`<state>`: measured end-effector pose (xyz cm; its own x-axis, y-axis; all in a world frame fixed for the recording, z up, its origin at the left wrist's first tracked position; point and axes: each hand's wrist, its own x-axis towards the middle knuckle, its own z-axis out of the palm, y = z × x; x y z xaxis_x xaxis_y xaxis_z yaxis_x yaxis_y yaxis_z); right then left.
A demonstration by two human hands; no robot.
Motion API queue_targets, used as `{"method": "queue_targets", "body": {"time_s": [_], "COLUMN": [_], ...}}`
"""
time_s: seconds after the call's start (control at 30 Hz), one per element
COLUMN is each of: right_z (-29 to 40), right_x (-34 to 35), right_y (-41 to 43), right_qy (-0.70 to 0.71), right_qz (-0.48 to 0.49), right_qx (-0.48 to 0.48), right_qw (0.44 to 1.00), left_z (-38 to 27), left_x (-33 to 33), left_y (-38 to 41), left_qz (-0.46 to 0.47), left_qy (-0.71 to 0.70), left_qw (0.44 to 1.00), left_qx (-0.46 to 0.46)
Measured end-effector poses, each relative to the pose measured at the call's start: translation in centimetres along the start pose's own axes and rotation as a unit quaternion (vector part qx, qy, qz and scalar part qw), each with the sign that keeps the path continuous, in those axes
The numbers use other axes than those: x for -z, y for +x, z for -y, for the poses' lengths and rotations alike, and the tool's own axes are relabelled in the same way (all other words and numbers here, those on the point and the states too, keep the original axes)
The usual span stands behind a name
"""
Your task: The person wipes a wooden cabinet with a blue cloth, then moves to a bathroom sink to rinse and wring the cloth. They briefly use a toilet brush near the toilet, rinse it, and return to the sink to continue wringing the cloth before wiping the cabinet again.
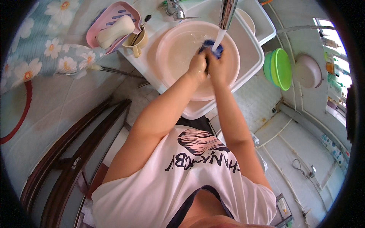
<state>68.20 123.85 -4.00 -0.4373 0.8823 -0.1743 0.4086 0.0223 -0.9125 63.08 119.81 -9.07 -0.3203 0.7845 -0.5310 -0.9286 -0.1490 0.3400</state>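
Observation:
Both my hands are close together over a pale pink plastic basin (pixel 176 57), which sits in a white sink (pixel 252 61). Between them is a wet dark blue cloth (pixel 209 43), bunched up under a stream of water from a chrome faucet spout (pixel 227 15). My left hand (pixel 198 64) grips its lower left part. On the other side, my right hand (pixel 218 61) is closed on it, slightly blurred. Water stands in the basin beneath the hands. The fingertips and part of the cloth are hidden.
A pink soap dish (pixel 94 31) with a white soap bar (pixel 115 31) and a beige cup (pixel 142 40) holding a toothbrush are at the upper left. A second chrome faucet (pixel 175 10) stands behind the basin. Green basins (pixel 282 69) hang at right.

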Motion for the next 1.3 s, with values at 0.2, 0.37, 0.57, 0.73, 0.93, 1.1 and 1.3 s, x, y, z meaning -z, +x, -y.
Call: {"method": "queue_targets", "body": {"time_s": [0.2,0.37,0.57,0.73,0.93,1.1,1.3], "right_z": [-5.7,-0.3,0.3,-1.9,0.5,-0.9,0.7], "right_x": [2.0,0.8,0.3,1.4,-0.5,1.1,0.3], "right_y": [3.6,-2.9,1.6,1.6,-3.2,3.6,-2.2], "right_qy": [0.277,0.268,0.131,0.272,0.127,0.265,0.126], "right_qz": [0.022,0.060,0.059,0.069,0.094,0.059,0.075], "right_qx": [-0.127,-0.087,-0.095,-0.179,-0.044,-0.172,0.027], "right_qw": [0.952,0.958,0.985,0.943,0.986,0.947,0.989], "left_z": [1.4,-0.8,-0.4,0.2,-2.8,-0.2,-1.2], "left_x": [-4.3,-2.0,-3.1,-3.3,-1.6,-3.3,-2.8], "left_y": [-4.3,-0.7,-3.3,-3.8,-2.2,-5.1,-2.3], "left_qz": [-0.075,-0.034,-0.040,-0.014,-0.030,0.006,-0.057], "left_qy": [0.219,0.101,0.062,0.111,0.009,0.121,0.013], "left_qw": [0.967,0.993,0.997,0.992,0.996,0.992,0.998], "left_qx": [-0.104,-0.045,-0.021,-0.066,0.085,-0.035,-0.004]}}
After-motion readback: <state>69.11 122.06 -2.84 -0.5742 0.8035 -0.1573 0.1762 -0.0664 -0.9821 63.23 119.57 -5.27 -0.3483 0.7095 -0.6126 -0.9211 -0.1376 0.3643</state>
